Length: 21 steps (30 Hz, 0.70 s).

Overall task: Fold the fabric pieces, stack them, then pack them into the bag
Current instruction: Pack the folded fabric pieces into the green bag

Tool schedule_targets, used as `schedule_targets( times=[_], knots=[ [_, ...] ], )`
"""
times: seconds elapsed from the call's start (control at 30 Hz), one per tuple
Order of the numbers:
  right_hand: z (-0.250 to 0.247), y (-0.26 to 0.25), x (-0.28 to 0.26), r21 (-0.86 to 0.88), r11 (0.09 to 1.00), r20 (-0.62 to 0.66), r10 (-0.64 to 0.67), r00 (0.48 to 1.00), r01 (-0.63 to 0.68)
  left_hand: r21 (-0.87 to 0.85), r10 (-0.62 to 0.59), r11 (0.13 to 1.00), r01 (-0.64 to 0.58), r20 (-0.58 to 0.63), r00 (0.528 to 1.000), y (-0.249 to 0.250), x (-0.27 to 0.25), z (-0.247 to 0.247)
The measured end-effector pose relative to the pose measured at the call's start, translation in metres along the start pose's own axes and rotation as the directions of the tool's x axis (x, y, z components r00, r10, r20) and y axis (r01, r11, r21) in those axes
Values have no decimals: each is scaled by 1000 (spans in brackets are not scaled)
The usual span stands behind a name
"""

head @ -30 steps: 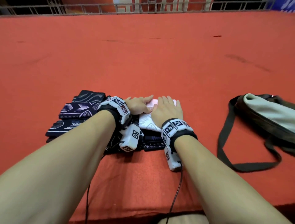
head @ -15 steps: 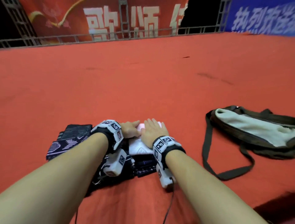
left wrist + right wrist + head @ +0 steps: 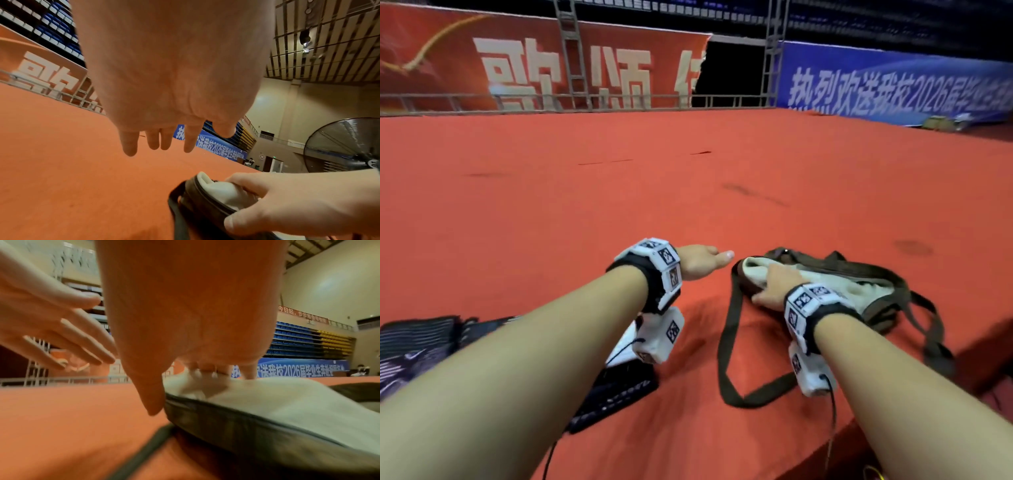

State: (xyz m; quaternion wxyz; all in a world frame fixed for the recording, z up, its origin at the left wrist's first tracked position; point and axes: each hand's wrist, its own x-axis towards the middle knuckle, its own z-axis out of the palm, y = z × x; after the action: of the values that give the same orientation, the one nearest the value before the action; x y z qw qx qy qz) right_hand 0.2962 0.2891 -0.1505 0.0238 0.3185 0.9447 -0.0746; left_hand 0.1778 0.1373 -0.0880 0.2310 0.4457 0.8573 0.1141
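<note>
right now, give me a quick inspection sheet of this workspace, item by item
surface: red carpeted platform, a few dark smudges.
job's things: brown bag lies open, pale lining showing, strap looped on the carpet; folded dark patterned fabric stack lies near the left forearm, not yet packed.
clutter: nothing seen.
grippers: right hand grips the bag's rim, thumb outside, fingers on the lining; left hand hovers beside the bag, fingers straight, holding nothing.
cables: thin black leads hang from both wrist cameras.
surroundings: metal railing, red banner, blue banner, large fan, tiered seats.
</note>
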Motion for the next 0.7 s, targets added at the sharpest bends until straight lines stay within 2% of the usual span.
schedule_targets(
  times=[0.1,0.17,0.27,0.37,0.43,0.5,0.6,0.7],
  knots=[
    [4,15,-10,-104,994,7,36,999,-35,-5,-10,1000,10,55,998,7,13,19],
    [5,11,-14,-102,995,6,-5,1000,6,-20,-28,999,29,48,998,5,14,23],
    [-2,-11,-27,100,988,-48,-116,992,121,-118,-28,993,27,-9,1000,-3,6,21],
    [-13,-38,-41,275,926,-78,-248,966,260,-333,-75,942,40,-94,993,-10,-3,17],
    [-17,-54,-53,366,873,-58,-323,944,322,-378,-103,925,36,-159,982,-15,-9,16],
    [-16,-69,-60,425,836,-3,-381,924,346,-306,-110,951,37,-226,968,-22,-11,17],
    [-17,-79,-71,475,824,138,-415,899,308,-163,-122,983,88,-210,970,-32,-13,28],
    [-16,-66,-70,471,858,177,-320,931,205,-18,-118,993,117,-147,982,-37,-13,46]
  ],
)
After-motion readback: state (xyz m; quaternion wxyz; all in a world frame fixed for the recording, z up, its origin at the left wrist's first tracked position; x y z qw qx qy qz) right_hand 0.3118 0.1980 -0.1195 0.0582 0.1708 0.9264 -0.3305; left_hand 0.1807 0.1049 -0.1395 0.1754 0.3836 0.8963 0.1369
